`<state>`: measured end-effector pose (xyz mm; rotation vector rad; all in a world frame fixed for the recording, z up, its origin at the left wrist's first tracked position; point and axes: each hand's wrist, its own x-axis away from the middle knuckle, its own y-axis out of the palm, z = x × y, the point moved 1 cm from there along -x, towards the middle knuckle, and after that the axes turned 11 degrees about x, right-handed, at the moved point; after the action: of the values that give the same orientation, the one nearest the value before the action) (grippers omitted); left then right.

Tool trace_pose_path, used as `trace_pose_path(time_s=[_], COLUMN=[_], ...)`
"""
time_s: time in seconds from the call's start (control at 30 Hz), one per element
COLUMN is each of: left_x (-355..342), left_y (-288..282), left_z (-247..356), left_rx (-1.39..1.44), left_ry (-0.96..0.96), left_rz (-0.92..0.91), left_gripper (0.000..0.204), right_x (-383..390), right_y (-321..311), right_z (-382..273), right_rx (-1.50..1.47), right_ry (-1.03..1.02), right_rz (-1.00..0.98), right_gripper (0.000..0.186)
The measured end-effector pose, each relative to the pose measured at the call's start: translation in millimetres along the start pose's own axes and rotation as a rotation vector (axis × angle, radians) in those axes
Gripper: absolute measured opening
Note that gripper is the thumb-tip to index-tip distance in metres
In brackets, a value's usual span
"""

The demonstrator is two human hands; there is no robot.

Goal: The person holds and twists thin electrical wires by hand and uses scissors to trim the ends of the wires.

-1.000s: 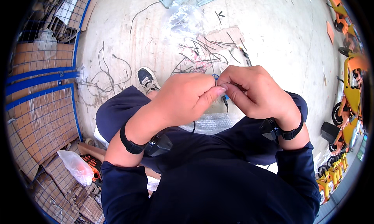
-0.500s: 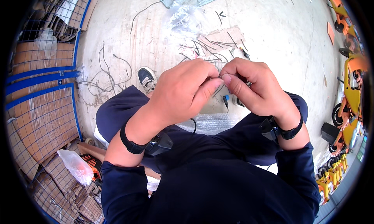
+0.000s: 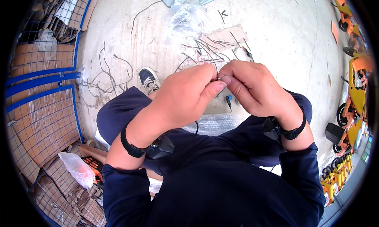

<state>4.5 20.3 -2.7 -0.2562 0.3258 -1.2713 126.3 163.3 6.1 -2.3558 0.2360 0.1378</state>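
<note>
Left hand (image 3: 187,92) and right hand (image 3: 256,88) meet above a concrete floor (image 3: 284,29).
Fingertips (image 3: 226,79) pinch something small (image 3: 219,79), mostly hidden; nearby shows a blue-and-black connector (image 3: 229,98), and, farther out, dark cable pieces (image 3: 208,47) around torn cardboard (image 3: 235,32).

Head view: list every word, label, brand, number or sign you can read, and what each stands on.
None can be read.
Yellow machines at the right: any markings are too small and blurred.
White sheet behind the blue mesh, upper left: any print is too blurred.
Blue-ended connector: no lettering shows.
Whatever lies between the fingers: mostly hidden, no lettering shows.
</note>
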Motion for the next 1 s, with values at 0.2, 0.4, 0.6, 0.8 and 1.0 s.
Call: trace_pose_path(time_s=[0.2,0.4,0.6,0.8,1.0], left_x=[2.6,7.0,15.5,13.4,14.9], left_y=[-7.8,-16.0,-6.2,-2.1,0.9], left_z=[2.7,25.1,13.8,13.4,19.8], left_rx=[0.014,0.809,1.294,1.536,1.695], left_ry=[0.02,-0.198,-0.295,-0.312,-0.358], left_rz=[-0.163,-0.322,-0.343,-0.395,-0.41], left_gripper=[0.018,0.027,0.023,0.021,0.019], right_x=[1.3,8.4,9.5,11.8,15.0], right_y=[-8.2,-12.3,-2.2,6.6,8.6], right_z=[-4.2,-17.4,-17.7,-17.4,-19.1], right_rx=[-0.156,-0.912,-1.379,-1.676,-1.791], right_ry=[0.068,0.238,0.336,0.328,0.341], right_rz=[-0.165,-0.342,-0.386,-0.412,-0.43], right_gripper=[0.004,0.012,0.012,0.014,0.015])
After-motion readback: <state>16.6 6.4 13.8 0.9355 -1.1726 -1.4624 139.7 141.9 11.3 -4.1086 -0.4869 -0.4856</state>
